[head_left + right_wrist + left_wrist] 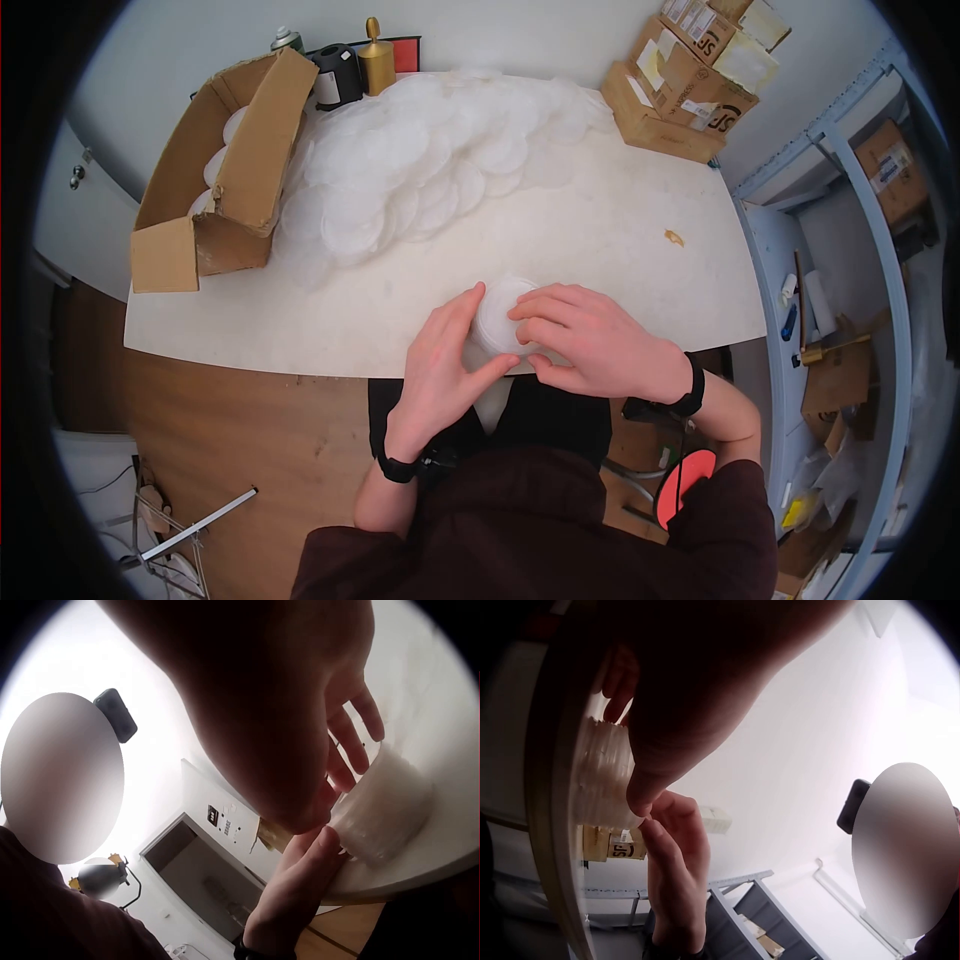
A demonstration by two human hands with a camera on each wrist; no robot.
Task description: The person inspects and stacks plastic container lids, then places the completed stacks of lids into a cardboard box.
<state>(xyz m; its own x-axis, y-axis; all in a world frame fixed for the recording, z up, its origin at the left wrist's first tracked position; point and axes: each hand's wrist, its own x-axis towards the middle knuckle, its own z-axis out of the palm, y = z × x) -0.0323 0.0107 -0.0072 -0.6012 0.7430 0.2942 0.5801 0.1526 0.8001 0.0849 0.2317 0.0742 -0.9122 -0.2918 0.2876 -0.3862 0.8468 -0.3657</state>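
A round stack of thin, translucent white discs (496, 322) stands upright near the table's front edge. My left hand (437, 350) holds its left side, fingers along the far side and thumb at the near rim. Over the right part of the top, my right hand (600, 345) rests loosely bent fingertips on the discs, its thumb by the near rim. The layered side of the stack (390, 806) shows in the right wrist view. Both thumbs meet close to the rim of the stack (604, 776) in the left wrist view.
A broad heap of loose white discs (400, 165) covers the back of the table (600, 250). An open cardboard box (250, 150) with more discs stands at left. Stacked cartons (680, 90) occupy the back right corner, and a brown scrap (674, 238) lies on the right.
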